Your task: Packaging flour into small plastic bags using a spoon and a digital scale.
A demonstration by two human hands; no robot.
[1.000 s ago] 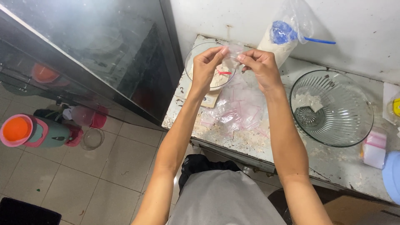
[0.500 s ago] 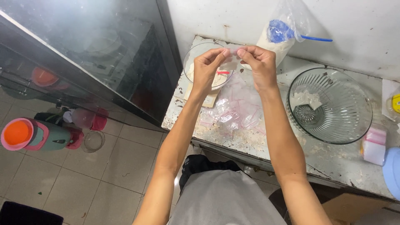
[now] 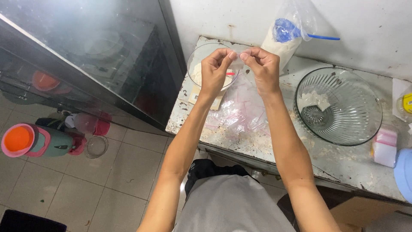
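Head view: hands (image 3: 219,68) pinch clear bag (image 3: 237,64).

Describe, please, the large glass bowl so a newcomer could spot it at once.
Start at the worn table against the white wall. The bowl sits right of the right hand. Unlike the small bowl behind the left hand, it is ribbed and bigger.

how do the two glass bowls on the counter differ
The right bowl is larger and ribbed; the left bowl is smaller and looks smooth. The right bowl sits in full view, while the left bowl is partly hidden behind the left hand and right hand, which pinch a small clear bag above it. Both are clear glass, hold some white powder, and rest on the worn counter.
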